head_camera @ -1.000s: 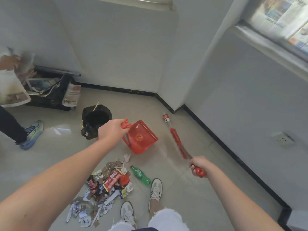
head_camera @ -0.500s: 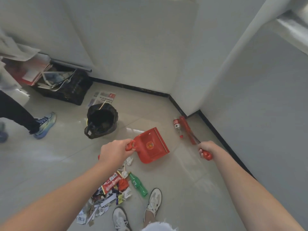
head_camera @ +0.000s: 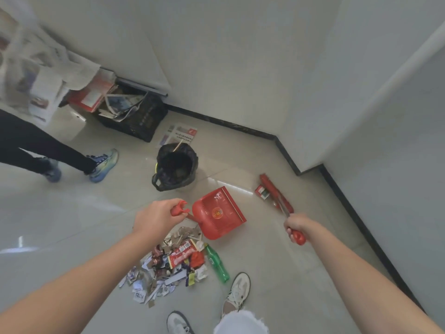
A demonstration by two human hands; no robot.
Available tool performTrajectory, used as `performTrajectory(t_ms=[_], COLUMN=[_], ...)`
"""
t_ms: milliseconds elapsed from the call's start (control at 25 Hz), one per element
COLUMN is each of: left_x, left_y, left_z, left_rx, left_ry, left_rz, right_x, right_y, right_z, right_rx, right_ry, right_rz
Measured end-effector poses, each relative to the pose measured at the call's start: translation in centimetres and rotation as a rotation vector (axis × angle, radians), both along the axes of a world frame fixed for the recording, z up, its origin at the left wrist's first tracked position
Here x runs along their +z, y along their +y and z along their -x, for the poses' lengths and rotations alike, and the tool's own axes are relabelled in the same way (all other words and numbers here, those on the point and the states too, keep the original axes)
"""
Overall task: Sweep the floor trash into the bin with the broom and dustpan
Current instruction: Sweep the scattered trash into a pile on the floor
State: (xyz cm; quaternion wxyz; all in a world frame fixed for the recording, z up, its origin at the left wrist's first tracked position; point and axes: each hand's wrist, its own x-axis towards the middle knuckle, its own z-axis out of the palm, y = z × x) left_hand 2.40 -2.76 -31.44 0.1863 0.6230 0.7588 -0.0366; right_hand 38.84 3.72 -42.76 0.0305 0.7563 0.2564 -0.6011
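Left hand (head_camera: pixel 157 216) closed around red dustpan (head_camera: pixel 219 213) handle; pan hung just beyond fingers, above floor. Right hand (head_camera: pixel 296 226) closed on red broom (head_camera: pixel 277 196) handle; broom head stretched ahead of fingers, near small red-labelled bottle (head_camera: pixel 262 192). Trash pile (head_camera: pixel 173 263) spread on floor (head_camera: pixel 72 213) below left fingers, green bottle (head_camera: pixel 216 262) at its right edge. Black-lined bin (head_camera: pixel 175 166) placed beyond left fingers, well apart from pile.
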Motion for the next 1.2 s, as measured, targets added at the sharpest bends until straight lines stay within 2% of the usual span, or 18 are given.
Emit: performTrajectory(t_ms=[240, 400, 680, 960, 1200], left_x=[1.8, 2.2, 3.8, 4.5, 6.0], left_y=[-1.4, -4.5, -10.8, -14.7, -19.4], left_z=[5.2, 10.2, 22.7, 32.5, 37.0], left_rx=[-0.118, -0.124, -0.049, -0.116, -0.119], left_ry=[0.111, 0.133, 0.023, 0.039, 0.078], left_rz=[-0.004, -0.049, -0.096, -0.132, -0.158], right_x=[1.3, 1.9, 2.0, 2.5, 3.2], right_y=[-4.4, -9.1, -18.9, -27.1, -32.1], right_z=[4.6, 9.3, 19.7, 30.7, 36.2], right_rx=[0.038, 0.091, 0.102, 0.075, 0.077], right_ry=[0.006, 0.006, 0.018, 0.009, 0.0], right_rz=[0.053, 0.102, 0.117, 0.091, 0.029])
